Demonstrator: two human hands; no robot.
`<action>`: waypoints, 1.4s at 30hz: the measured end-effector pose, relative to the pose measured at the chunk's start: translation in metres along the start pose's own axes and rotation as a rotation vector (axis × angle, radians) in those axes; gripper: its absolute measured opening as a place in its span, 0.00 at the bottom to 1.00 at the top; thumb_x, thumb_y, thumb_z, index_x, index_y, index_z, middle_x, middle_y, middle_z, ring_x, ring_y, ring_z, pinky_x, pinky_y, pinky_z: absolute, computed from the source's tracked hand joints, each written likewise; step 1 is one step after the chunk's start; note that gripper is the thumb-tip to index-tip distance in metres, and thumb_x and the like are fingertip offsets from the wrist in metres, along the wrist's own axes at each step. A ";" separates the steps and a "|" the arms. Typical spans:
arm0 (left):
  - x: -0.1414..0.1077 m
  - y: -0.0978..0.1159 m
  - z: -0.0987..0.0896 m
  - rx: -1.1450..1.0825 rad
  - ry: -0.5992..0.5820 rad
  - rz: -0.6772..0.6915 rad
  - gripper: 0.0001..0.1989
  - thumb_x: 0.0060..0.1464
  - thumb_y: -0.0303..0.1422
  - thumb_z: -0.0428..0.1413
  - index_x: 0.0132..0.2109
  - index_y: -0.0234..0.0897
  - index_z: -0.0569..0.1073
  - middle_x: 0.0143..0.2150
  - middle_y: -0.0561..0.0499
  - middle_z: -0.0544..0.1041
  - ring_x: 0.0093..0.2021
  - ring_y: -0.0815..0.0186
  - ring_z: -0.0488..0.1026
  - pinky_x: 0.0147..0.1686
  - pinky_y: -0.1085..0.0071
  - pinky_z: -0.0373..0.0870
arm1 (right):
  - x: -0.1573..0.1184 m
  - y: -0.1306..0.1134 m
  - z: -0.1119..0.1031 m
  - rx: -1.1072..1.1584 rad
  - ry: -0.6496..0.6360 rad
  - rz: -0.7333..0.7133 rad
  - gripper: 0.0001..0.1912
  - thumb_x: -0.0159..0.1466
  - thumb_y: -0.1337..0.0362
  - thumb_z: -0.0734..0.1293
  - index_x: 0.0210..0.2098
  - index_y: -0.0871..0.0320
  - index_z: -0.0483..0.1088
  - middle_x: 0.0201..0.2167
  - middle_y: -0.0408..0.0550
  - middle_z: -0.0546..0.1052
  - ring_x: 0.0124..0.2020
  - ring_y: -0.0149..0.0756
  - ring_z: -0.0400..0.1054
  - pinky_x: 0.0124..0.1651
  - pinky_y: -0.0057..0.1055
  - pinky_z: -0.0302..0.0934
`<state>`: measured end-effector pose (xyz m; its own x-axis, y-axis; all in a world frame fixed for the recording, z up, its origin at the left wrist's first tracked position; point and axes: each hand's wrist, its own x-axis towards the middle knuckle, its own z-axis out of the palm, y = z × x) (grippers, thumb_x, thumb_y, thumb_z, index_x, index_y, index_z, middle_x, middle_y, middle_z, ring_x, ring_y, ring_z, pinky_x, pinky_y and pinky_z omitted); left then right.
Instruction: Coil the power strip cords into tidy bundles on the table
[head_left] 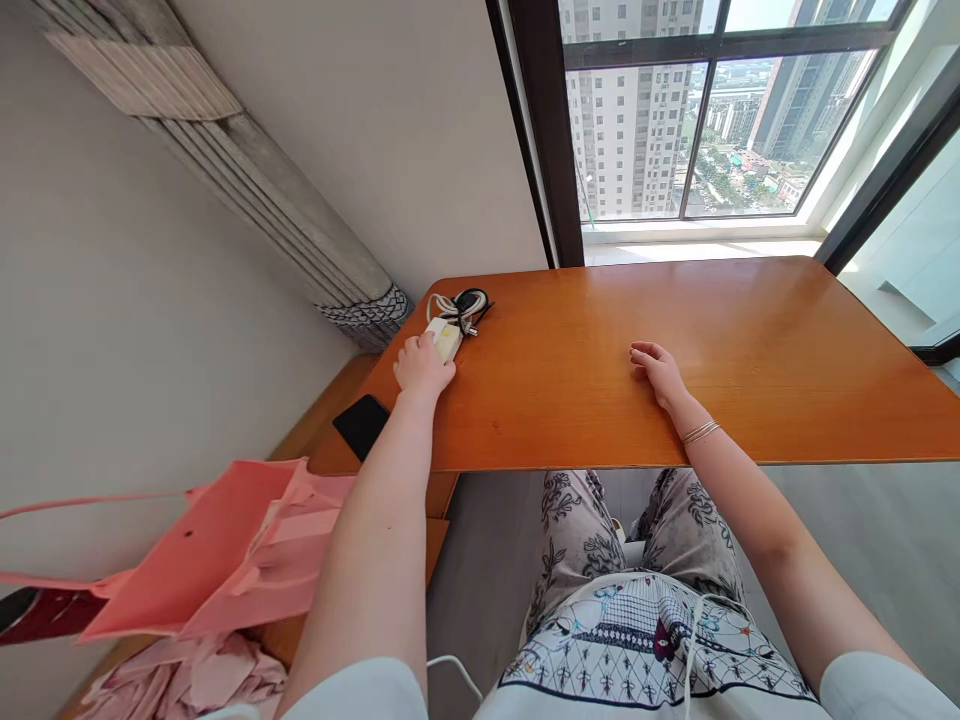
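Note:
On the left part of the brown wooden table, my left hand has its fingers closed round the near end of what looks like a white power strip. A white cable and a black cable lie coiled at its far end. Partly covered by my left forearm, a black phone lies flat near the table's left edge. My right hand rests on the tabletop right of the middle, with loosely bent fingers slightly apart and nothing in them.
A pink bag stands left of the table, above crumpled pink cloth. Behind the table are a window and a gathered grey curtain. My legs are under the table's front edge.

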<state>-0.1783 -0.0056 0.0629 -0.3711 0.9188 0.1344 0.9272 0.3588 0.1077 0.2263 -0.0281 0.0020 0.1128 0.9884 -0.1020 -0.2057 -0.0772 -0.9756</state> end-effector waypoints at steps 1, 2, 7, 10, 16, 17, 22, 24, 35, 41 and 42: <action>0.003 -0.004 0.000 0.031 -0.048 0.003 0.41 0.51 0.35 0.60 0.70 0.31 0.59 0.65 0.27 0.65 0.64 0.38 0.65 0.61 0.48 0.64 | -0.001 -0.001 0.000 -0.007 -0.007 0.002 0.21 0.48 0.51 0.76 0.39 0.52 0.76 0.44 0.46 0.80 0.47 0.42 0.72 0.44 0.36 0.67; 0.005 -0.007 0.000 0.056 -0.089 0.001 0.43 0.49 0.36 0.62 0.69 0.30 0.59 0.65 0.26 0.66 0.64 0.37 0.65 0.61 0.47 0.63 | -0.002 -0.001 0.000 -0.012 -0.012 0.004 0.21 0.48 0.52 0.76 0.39 0.52 0.76 0.45 0.46 0.80 0.47 0.42 0.72 0.44 0.36 0.67; 0.004 -0.011 0.003 0.082 -0.095 0.014 0.47 0.44 0.40 0.65 0.69 0.28 0.59 0.66 0.22 0.64 0.67 0.34 0.63 0.65 0.42 0.57 | -0.003 -0.001 0.001 -0.031 -0.031 -0.009 0.20 0.49 0.52 0.76 0.38 0.53 0.76 0.42 0.45 0.79 0.46 0.41 0.72 0.46 0.38 0.67; -0.004 0.001 0.007 0.058 0.018 0.062 0.47 0.45 0.40 0.65 0.69 0.28 0.60 0.73 0.20 0.54 0.74 0.32 0.51 0.70 0.36 0.42 | -0.003 0.000 0.002 -0.044 -0.027 -0.026 0.20 0.49 0.51 0.76 0.38 0.53 0.75 0.42 0.45 0.79 0.45 0.41 0.71 0.46 0.38 0.67; -0.036 0.078 0.029 -0.249 0.014 0.334 0.38 0.52 0.38 0.61 0.69 0.35 0.62 0.76 0.30 0.54 0.76 0.41 0.50 0.74 0.43 0.38 | -0.002 0.004 0.003 -0.094 0.006 -0.121 0.20 0.51 0.50 0.74 0.39 0.53 0.75 0.41 0.46 0.78 0.43 0.40 0.71 0.47 0.40 0.67; -0.043 0.095 0.035 -0.321 -0.004 0.370 0.37 0.53 0.38 0.61 0.68 0.36 0.63 0.75 0.30 0.55 0.76 0.42 0.51 0.74 0.44 0.38 | -0.002 0.005 0.003 -0.107 0.015 -0.154 0.20 0.51 0.50 0.73 0.39 0.53 0.75 0.40 0.46 0.78 0.42 0.40 0.71 0.49 0.41 0.67; -0.084 0.171 0.061 -0.588 -0.125 0.512 0.29 0.57 0.40 0.58 0.64 0.38 0.68 0.74 0.32 0.60 0.75 0.44 0.55 0.74 0.45 0.44 | 0.002 0.008 0.001 -0.190 0.052 -0.271 0.17 0.52 0.51 0.71 0.36 0.53 0.74 0.39 0.48 0.79 0.42 0.41 0.71 0.54 0.43 0.66; -0.096 0.188 0.067 -0.580 -0.181 0.569 0.27 0.60 0.41 0.57 0.63 0.34 0.70 0.73 0.30 0.62 0.75 0.43 0.55 0.74 0.44 0.42 | 0.004 0.009 0.000 -0.217 0.065 -0.276 0.15 0.53 0.52 0.70 0.36 0.53 0.73 0.40 0.48 0.79 0.42 0.41 0.72 0.54 0.44 0.66; -0.101 0.189 0.070 -0.350 -0.137 0.659 0.21 0.66 0.39 0.50 0.61 0.37 0.73 0.70 0.41 0.69 0.73 0.52 0.62 0.73 0.52 0.54 | 0.010 0.013 -0.001 -0.371 0.055 -0.278 0.09 0.58 0.61 0.67 0.38 0.56 0.74 0.41 0.49 0.81 0.41 0.39 0.74 0.53 0.40 0.68; -0.100 0.190 0.071 -0.343 -0.123 0.668 0.19 0.66 0.37 0.52 0.60 0.36 0.74 0.69 0.40 0.70 0.72 0.52 0.63 0.72 0.52 0.56 | 0.012 0.014 -0.003 -0.404 0.037 -0.289 0.07 0.59 0.62 0.68 0.37 0.55 0.75 0.38 0.47 0.81 0.40 0.39 0.74 0.51 0.40 0.69; -0.100 0.190 0.071 -0.342 -0.121 0.669 0.19 0.65 0.37 0.52 0.60 0.35 0.74 0.69 0.40 0.70 0.71 0.52 0.64 0.72 0.52 0.57 | 0.012 0.015 -0.003 -0.410 0.035 -0.290 0.07 0.59 0.62 0.68 0.37 0.55 0.75 0.38 0.47 0.82 0.39 0.38 0.74 0.51 0.40 0.69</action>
<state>0.0388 -0.0176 0.0001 0.2906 0.9413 0.1717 0.8781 -0.3336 0.3430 0.2272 -0.0178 -0.0142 0.1428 0.9723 0.1853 0.2373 0.1481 -0.9601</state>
